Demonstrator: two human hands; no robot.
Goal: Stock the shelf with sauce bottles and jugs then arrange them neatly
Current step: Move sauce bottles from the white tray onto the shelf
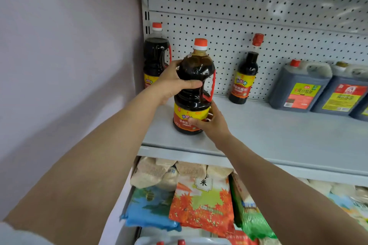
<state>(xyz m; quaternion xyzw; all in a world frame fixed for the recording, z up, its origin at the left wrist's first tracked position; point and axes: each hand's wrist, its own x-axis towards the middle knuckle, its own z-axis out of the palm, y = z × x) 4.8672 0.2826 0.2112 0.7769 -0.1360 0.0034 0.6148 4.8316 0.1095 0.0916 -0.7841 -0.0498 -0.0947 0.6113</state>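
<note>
Dark handled plastic sauce bottle (192,93) with orange cap stands on the grey metal shelf (278,135); I see my left hand (173,83) gripping its shoulder, right hand (211,123) gripping its label.

- Left hand (171,82) grips the sauce bottle (194,89) at its waist.
- Right hand (212,123) holds its label, bottle upright on the shelf (278,135).
</note>
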